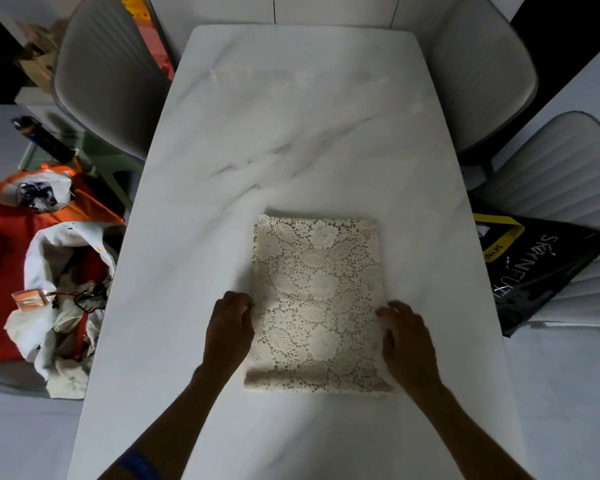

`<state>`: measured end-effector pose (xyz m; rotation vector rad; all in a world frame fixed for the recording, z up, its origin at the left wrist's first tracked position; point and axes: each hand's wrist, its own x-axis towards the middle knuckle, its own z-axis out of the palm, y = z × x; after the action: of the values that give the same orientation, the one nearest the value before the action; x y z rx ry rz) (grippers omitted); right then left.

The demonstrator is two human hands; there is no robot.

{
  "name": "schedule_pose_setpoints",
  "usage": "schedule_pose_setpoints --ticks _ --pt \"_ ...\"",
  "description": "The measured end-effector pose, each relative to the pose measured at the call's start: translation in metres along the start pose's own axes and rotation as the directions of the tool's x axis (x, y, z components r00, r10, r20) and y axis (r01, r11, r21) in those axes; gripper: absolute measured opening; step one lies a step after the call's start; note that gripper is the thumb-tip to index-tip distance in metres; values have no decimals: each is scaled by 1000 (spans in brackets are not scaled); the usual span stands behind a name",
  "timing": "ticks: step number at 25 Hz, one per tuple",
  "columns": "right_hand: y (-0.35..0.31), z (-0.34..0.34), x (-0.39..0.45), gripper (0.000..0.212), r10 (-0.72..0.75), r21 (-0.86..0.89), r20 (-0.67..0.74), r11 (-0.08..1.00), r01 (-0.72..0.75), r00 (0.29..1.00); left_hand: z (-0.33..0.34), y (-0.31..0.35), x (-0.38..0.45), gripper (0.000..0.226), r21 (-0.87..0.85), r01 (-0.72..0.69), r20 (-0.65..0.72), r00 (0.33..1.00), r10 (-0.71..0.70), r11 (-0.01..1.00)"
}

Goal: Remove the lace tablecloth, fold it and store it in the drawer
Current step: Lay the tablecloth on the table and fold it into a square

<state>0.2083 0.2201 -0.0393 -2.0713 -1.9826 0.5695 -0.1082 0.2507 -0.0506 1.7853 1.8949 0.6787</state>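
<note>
Folding done; storing comes next.
Left hand (pixel 231 327) pinches lace tablecloth (pixel 317 303) edge, right hand (pixel 407 336) rests open beside it, mid-bench (pixel 291 116); lift next.

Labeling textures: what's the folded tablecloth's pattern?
Cream openwork lace tablecloth, flowers and leaves; head view.

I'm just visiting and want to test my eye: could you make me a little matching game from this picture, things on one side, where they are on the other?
Things:
1. lace tablecloth
2. left hand
3. black bag
4. orange and white cloths

Places:
A. on the chair seat at the right of the table
B. folded flat on the marble table
C. heaped at the left of the table
D. at the left edge of the folded lace

Pairs: 1-B, 2-D, 3-A, 4-C
</note>
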Motion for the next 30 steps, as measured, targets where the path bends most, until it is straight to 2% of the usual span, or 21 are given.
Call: schedule_pose_setpoints --ticks 1,2,3,4,6,8,10,12,14,16,17,18,19,20,21,22,23,25,28,30 --pt "11 -4 10 57 -198 -104 27 974 200 980 -2 -7 6 37 94 -226 101 971 217 969" --pt "23 -7 20 64 -379 -158 98 907 390 920 -6 -16 13 47 148 -410 227 900 372 900" --pt "36 -9 28 66 -500 -164 181 834 527 847 -10 -25 20 54 155 -522 331 827 454 839" --pt "48 -10 36 66 -559 -148 252 784 603 790 -14 -32 27 57 128 -572 397 778 487 810" --pt "66 -10 44 67 -584 -156 364 730 666 725 -18 -45 36 57 42 -580 459 735 500 814" --pt "73 -4 46 77 -576 -197 408 702 685 708 -19 -53 40 70 40 -562 546 705 453 826" --pt "75 4 43 73 -577 -234 370 700 675 728 -18 -57 40 88 142 -577 626 682 378 804" --pt "68 9 39 62 -567 -228 287 743 630 772 -16 -56 36 81 171 -587 599 699 390 791" --pt "57 9 36 54 -554 -166 228 788 592 801 -14 -46 33 53 40 -544 453 757 470 838" --pt "52 1 41 51 -556 2 180 825 565 811 -14 -39 33 39 -43 -472 316 830 461 880" --pt "51 -4 45 56 -497 177 194 866 468 846 -13 -40 32 39 -82 -385 302 870 391 919" --pt "48 -12 51 60 -378 376 257 887 268 890 -16 -39 32 34 -98 -225 339 908 245 970" --pt "42 -21 59 58 -210 515 350 857 1 913 -19 -38 35 20 -126 8 407 912 44 992" --pt "37 -26 69 51 -32 551 459 794 -256 888 -19 -34 39 21 -139 225 461 877 -138 964" --pt "32 -27 78 44 109 525 544 729 -439 832 -16 -30 44 38 -172 377 474 841 -259 910" --pt "27 -22 85 40 206 487 582 686 -540 787 -13 -26 49 49 -171 425 452 836 -312 889" --pt "22 -16 89 36 280 475 566 658 -584 776 -10 -21 52 52 -166 443 409 844 -347 881" --pt "11 -4 89 29 375 531 423 635 -561 825 -4 -12 54 50 -126 429 309 874 -376 895" --pt "4 9 79 24 364 534 134 757 -377 922 1 -15 47 52 -133 399 184 909 -373 907" --pt "-1 15 79 24 360 499 50 799 -335 932 7 -15 43 48 -135 424 133 903 -408 895"
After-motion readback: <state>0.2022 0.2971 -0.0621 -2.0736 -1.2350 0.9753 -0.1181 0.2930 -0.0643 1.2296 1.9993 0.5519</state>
